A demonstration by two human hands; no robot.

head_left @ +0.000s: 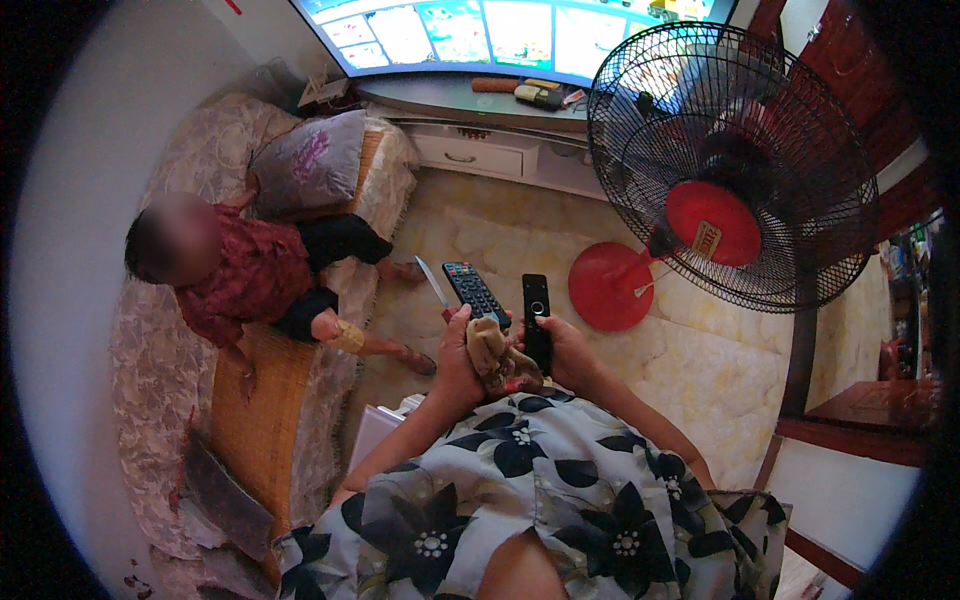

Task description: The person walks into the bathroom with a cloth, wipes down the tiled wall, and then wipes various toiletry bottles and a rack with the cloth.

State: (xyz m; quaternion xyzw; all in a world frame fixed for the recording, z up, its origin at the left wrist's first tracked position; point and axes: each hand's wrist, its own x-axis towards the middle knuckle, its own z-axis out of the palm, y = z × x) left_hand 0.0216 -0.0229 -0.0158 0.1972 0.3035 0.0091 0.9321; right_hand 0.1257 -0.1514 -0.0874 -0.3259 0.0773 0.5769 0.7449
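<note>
My left hand (462,358) is closed around several things at once. It grips a black remote control (474,290) with many small buttons, and a knife (433,282) whose blade points up and away beside the remote. A crumpled beige cloth (487,345) hangs between my two hands, against the left one. In my right hand (572,354) is a slim black remote control (536,310) with a round ring button, the thumb resting on its face. Both remotes are held upright in front of my flowered shirt.
A person in a dark red shirt (250,265) sits on the covered sofa (160,360) at left. A red-based standing fan (612,287) is at right. Ahead, a lit television (470,35) stands over a cabinet (460,150) with items on top. A grey cushion (310,165) leans on the sofa.
</note>
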